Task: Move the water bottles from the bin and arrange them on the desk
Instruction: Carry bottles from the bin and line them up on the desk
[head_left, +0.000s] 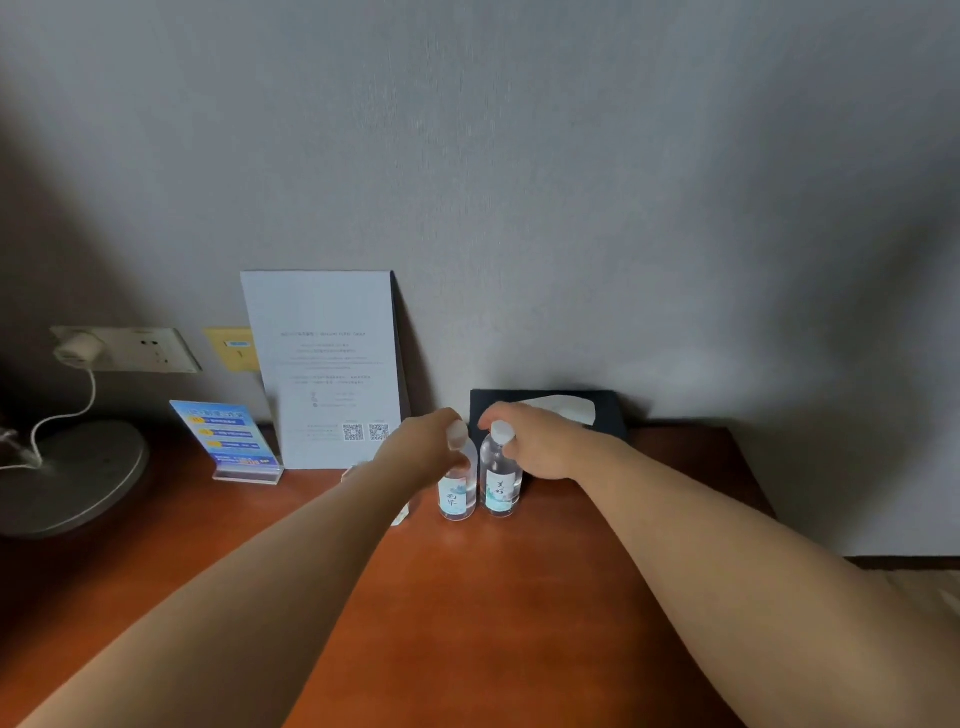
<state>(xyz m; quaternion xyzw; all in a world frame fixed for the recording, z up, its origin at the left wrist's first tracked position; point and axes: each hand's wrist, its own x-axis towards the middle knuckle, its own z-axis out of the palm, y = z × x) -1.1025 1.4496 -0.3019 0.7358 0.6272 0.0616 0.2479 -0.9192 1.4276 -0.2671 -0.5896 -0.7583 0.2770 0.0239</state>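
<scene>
Two water bottles are stood upright, side by side, just in front of the tissue box (613, 410): left bottle (457, 493) gripped near its cap by the left hand (423, 447), right bottle (501, 488) by the right hand (535, 447).

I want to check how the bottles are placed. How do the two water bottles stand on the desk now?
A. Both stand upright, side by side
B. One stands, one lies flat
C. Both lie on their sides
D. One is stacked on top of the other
A: the left bottle and the right bottle both stand upright next to each other on the desk, each held near its cap by the left hand and the right hand.
</scene>
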